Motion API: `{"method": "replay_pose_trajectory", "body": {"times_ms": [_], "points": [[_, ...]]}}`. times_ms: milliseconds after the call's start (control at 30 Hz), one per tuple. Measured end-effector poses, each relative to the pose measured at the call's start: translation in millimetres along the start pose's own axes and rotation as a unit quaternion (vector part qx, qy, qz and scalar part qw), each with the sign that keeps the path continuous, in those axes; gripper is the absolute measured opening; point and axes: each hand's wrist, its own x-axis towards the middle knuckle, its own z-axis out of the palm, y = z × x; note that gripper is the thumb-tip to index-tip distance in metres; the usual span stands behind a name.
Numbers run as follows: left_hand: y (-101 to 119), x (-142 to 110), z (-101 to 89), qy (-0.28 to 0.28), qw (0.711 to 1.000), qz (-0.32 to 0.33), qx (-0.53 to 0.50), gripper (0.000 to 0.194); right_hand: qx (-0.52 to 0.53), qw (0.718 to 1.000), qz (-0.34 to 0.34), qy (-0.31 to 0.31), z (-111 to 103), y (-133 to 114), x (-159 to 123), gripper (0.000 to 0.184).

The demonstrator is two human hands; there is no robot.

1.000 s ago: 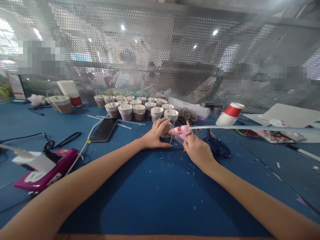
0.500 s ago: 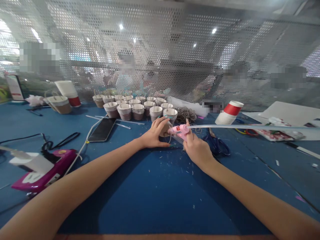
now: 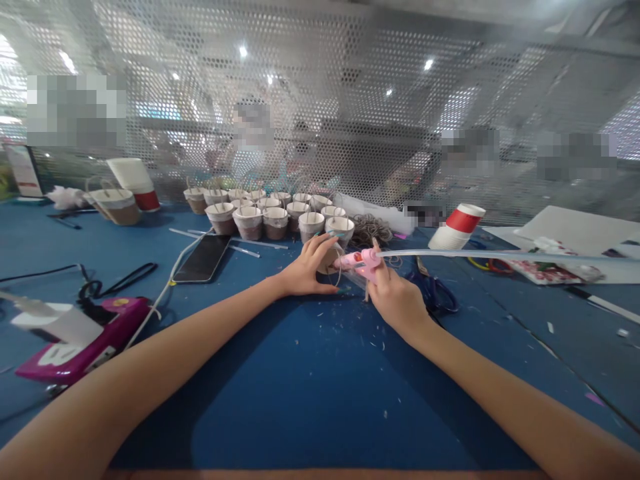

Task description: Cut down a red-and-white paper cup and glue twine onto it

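While your left hand (image 3: 306, 269) curves wide around a small brown cup (image 3: 327, 262) just in front of the grouped cups (image 3: 251, 225), your right hand (image 3: 400, 303) grips the pink glue gun (image 3: 369, 260), nozzle at the cup. Grouped ones look done: cloth-like rims, loops visible on many. Held one looks in progress; can't tell if its loop is bonded. Plain paper cups (image 3: 449, 237), stacked off right, look unworked.
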Motion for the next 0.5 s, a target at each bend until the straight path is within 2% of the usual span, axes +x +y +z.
{"method": "replay_pose_trajectory", "body": {"times_ms": [233,500], "points": [[0.1,-0.2,-0.2,0.003,1.000,0.003,0.001,0.104,-0.030,0.999,0.024,0.032,-2.1,-1.2,2.0,0.061],[0.4,-0.1,-0.3,-0.001,1.000,-0.010,0.006,0.104,-0.033,0.999,0.010,0.000,-2.0,-2.7,1.8,0.061]]}}
